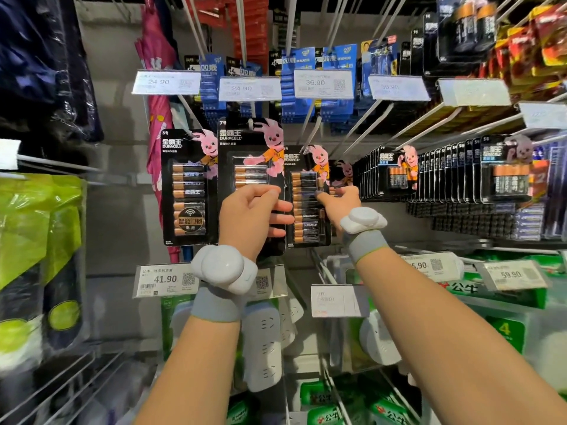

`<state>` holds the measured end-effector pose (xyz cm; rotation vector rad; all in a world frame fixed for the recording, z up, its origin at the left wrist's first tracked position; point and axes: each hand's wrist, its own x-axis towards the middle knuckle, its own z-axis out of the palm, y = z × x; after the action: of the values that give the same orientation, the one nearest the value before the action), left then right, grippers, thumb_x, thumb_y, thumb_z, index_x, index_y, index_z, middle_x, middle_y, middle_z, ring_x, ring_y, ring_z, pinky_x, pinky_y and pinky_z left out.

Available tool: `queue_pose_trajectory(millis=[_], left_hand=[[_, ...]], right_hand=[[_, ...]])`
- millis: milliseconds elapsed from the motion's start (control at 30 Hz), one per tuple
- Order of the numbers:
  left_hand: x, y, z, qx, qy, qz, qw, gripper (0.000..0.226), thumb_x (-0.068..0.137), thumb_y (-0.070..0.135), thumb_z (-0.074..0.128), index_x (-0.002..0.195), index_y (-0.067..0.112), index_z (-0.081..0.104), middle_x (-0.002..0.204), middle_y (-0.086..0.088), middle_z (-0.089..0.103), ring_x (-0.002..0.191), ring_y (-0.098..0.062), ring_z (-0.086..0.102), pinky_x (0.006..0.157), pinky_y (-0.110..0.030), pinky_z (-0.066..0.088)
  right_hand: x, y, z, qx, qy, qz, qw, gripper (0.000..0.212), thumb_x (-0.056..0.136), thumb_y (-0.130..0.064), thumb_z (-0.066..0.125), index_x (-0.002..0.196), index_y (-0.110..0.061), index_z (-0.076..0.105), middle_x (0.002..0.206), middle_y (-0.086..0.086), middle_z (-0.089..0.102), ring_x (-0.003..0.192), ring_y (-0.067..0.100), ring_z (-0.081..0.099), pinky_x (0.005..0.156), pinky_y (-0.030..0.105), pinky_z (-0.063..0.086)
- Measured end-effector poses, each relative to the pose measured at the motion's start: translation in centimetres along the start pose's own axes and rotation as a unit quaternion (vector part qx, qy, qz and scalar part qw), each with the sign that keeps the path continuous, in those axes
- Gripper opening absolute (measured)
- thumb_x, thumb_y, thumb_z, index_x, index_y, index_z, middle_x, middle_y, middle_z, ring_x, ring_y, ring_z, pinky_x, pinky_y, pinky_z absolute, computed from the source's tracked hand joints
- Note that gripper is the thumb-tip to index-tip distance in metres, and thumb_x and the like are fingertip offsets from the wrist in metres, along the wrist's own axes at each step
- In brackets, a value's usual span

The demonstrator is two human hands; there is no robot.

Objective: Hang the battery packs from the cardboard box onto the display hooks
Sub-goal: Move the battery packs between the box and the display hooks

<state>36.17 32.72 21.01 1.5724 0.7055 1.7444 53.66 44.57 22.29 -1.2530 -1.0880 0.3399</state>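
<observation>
Held pack at the hook tip, left hand carrying, right hand on the neighbour.

Your left hand [251, 216] grasps the held pack [250, 148] with fingers curled round its lower part. The pack's long axis stands upright, so the hang slot sits straight above your fingers, right at the hook [251, 118]. Whether the wire is already through the slot cannot be told. The left hand is the nearer one to that hook. Your right hand [339, 200] pinches the neighbouring pack [305, 210] just beside it, thumb on the face and the other fingers hidden. The packs are glossy black card, flat and stiff, with a clear blister over cylindrical cells lying crosswise. The hook is thin, smooth white wire. The cardboard box is out of view.
</observation>
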Motion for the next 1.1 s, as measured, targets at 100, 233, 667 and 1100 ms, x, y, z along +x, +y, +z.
queue_pose_trajectory(millis=[100,233,667,1100], left_hand=[[0.0,0.0,-0.1,-0.007,0.003,0.002,1.000,0.013,0.098,0.013,0.052,0.093,0.018,0.063,0.075,0.000,0.070,0.058,-0.008,0.067,0.050,-0.019,0.053],[-0.4,-0.2,0.1,-0.043,0.004,-0.014,0.999,0.015,0.098,0.013,0.051,0.091,0.019,0.063,0.070,0.002,0.070,0.053,-0.006,0.065,0.047,-0.017,0.049],[-3.3,-2.5,3.4,-0.107,-0.097,-0.083,0.986,0.014,0.097,0.017,0.054,0.089,0.018,0.066,0.069,0.005,0.072,0.064,-0.009,0.069,0.058,-0.018,0.055],[-8.0,-4.7,11.0,-0.193,-0.226,-0.176,0.938,0.016,0.095,0.016,0.055,0.083,0.016,0.064,0.062,0.003,0.070,0.053,-0.008,0.064,0.051,-0.016,0.051]], right_hand=[[-1.1,-0.3,-0.6,0.042,-0.024,-0.006,0.999,0.045,0.071,-0.033,0.070,0.104,-0.006,0.056,0.087,0.009,0.059,0.072,0.023,0.058,0.062,0.030,0.049],[-4.2,-1.4,-2.6,0.084,-0.065,-0.030,0.994,0.014,0.089,-0.012,0.060,0.075,-0.009,0.057,0.067,0.011,0.051,0.055,0.018,0.048,0.055,0.028,0.047],[-12.3,-1.9,-8.7,0.112,-0.073,-0.022,0.991,0.019,0.093,-0.013,0.058,0.074,-0.013,0.057,0.065,0.004,0.056,0.053,0.015,0.054,0.048,0.023,0.046],[-17.0,0.5,-17.2,0.086,0.036,0.015,0.996,0.020,0.093,-0.008,0.057,0.073,-0.011,0.053,0.060,0.006,0.052,0.046,0.014,0.051,0.046,0.022,0.040]])
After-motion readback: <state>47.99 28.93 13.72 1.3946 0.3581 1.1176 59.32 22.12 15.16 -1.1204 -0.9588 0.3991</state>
